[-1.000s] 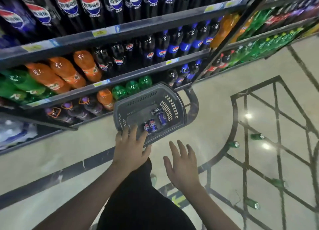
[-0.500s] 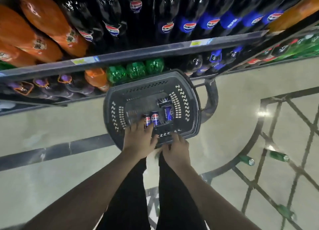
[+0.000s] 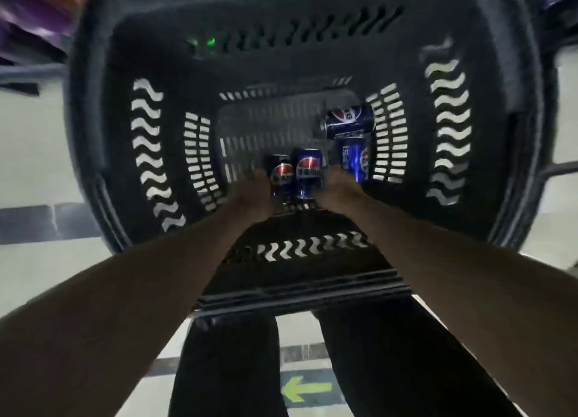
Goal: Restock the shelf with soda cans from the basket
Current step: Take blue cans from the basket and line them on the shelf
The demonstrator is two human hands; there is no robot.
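I look straight down into a dark plastic basket [image 3: 119,154]. Several blue Pepsi cans lie at its bottom. A darker can [image 3: 281,174] and a blue can [image 3: 308,171] stand side by side between my hands. Another blue can [image 3: 358,161] stands to the right, and one can [image 3: 348,119] lies on its side behind it. My left hand [image 3: 251,193] is deep in the basket, against the left side of the darker can. My right hand [image 3: 341,188] is between the middle blue can and the right one. Blur and the angle hide the fingers of both hands.
The basket stands on a pale tiled floor [image 3: 34,154] in front of my legs in black trousers [image 3: 231,363]. A green arrow [image 3: 305,388] is marked on the floor between them. Blurred purple and orange bottles [image 3: 28,13] on the shelf show at the top left.
My head has dropped close over the basket, which now fills the view. Both hands moved from its near rim down to the cans at the bottom.
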